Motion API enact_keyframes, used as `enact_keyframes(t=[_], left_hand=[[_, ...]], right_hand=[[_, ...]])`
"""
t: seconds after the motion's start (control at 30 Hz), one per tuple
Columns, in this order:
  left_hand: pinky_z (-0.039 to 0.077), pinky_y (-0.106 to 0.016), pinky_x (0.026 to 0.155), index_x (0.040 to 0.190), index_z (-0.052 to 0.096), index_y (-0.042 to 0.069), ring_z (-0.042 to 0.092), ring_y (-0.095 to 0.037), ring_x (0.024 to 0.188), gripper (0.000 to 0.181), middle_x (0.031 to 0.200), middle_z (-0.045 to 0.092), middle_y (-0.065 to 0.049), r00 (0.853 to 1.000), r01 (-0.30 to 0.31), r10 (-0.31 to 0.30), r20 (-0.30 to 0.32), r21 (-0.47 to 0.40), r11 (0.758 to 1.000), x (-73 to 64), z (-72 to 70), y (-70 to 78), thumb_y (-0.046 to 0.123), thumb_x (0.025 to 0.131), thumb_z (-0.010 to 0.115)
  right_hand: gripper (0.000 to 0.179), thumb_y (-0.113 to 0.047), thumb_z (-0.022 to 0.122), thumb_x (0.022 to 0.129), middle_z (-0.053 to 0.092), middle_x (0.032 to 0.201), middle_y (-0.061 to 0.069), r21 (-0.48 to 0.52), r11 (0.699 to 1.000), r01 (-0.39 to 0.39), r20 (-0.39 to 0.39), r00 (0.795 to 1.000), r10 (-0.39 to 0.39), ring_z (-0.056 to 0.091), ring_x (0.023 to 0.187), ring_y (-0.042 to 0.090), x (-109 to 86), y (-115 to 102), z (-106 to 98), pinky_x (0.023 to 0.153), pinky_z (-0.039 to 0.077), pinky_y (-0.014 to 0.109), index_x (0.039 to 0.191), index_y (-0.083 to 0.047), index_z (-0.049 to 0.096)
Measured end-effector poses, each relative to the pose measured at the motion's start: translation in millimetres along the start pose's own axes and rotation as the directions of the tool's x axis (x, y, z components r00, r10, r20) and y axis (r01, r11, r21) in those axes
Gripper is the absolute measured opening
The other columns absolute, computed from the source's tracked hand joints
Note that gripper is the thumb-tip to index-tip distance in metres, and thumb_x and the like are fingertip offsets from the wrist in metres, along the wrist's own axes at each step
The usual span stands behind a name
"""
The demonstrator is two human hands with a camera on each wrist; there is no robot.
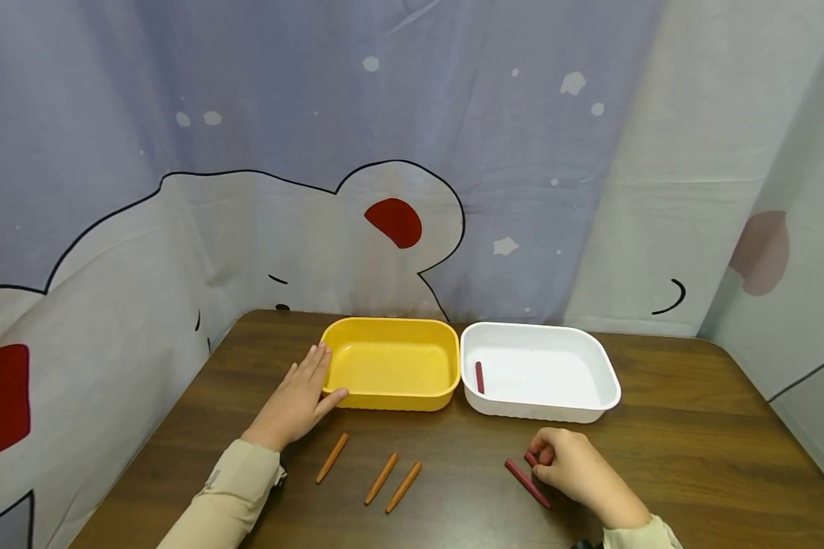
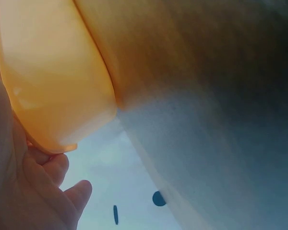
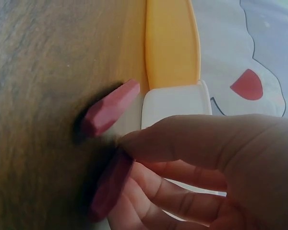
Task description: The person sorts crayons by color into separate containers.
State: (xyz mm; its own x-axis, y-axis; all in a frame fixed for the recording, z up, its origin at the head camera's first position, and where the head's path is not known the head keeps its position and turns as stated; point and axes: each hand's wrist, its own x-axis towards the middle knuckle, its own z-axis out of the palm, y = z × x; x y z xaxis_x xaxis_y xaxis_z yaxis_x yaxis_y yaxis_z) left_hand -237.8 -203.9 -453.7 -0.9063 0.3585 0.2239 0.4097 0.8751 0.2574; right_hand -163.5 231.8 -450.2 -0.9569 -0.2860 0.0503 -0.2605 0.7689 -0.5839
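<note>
My left hand (image 1: 294,398) rests with straight fingers against the left end of the yellow tray (image 1: 391,402). In the left wrist view, fingers lie along that tray's rim. Lower right, my right hand (image 1: 580,467) pinches a dark red crayon-like stick (image 3: 110,187) between thumb and fingers, low over the table; part of it is hidden by the fingers. A second dark red stick (image 1: 527,484) lies on the table just left of it. Another red stick (image 1: 479,377) lies inside the white tray (image 1: 542,409), at its left end.
Three orange sticks, one leftmost (image 1: 332,458), one middle (image 1: 381,479) and one right (image 1: 403,487), lie in front of the yellow tray. Both trays stand side by side at the back of the brown table (image 1: 687,427). A printed curtain (image 1: 522,152) hangs behind.
</note>
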Motion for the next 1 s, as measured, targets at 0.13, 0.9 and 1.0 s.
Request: enact_keyframes(t=[0.13,0.9,1.0], left_hand=[[0.023,-0.061,0.119,0.156,0.025,-0.010,0.018,-0.039,0.153,0.082,0.164,0.021,-0.024,1.000,-0.002,0.002,-0.002,-0.001,1.000,0.1,0.1,0.0,0.047,0.104,0.053],[0.024,-0.062,0.118,0.155,0.026,-0.010,0.020,-0.040,0.152,0.082,0.164,0.022,-0.025,1.000,-0.005,0.005,-0.011,0.006,1.000,0.2,0.5,-0.4,0.047,0.104,0.054],[0.024,-0.062,0.118,0.155,0.026,-0.010,0.020,-0.040,0.152,0.082,0.164,0.023,-0.025,1.000,-0.007,0.007,-0.013,0.008,1.000,0.3,0.7,-0.4,0.047,0.104,0.054]], right_hand=[[0.021,0.004,0.078,0.072,0.058,0.072,-0.006,0.007,1.000,0.003,-0.006,1.000,-0.003,0.052,0.066,0.006,0.4,-1,0,0.058,0.045,0.024,0.084,-0.009,0.068],[0.019,0.002,0.074,0.081,0.071,0.084,0.004,0.266,0.963,0.033,-0.079,0.997,-0.013,0.065,0.070,0.009,8.0,-7,-13,0.061,0.054,0.023,0.100,0.004,0.073],[0.021,0.001,0.073,0.083,0.073,0.089,0.010,0.338,0.941,0.020,-0.068,0.998,0.004,0.067,0.074,0.012,12.5,-11,-17,0.064,0.056,0.024,0.103,0.007,0.071]])
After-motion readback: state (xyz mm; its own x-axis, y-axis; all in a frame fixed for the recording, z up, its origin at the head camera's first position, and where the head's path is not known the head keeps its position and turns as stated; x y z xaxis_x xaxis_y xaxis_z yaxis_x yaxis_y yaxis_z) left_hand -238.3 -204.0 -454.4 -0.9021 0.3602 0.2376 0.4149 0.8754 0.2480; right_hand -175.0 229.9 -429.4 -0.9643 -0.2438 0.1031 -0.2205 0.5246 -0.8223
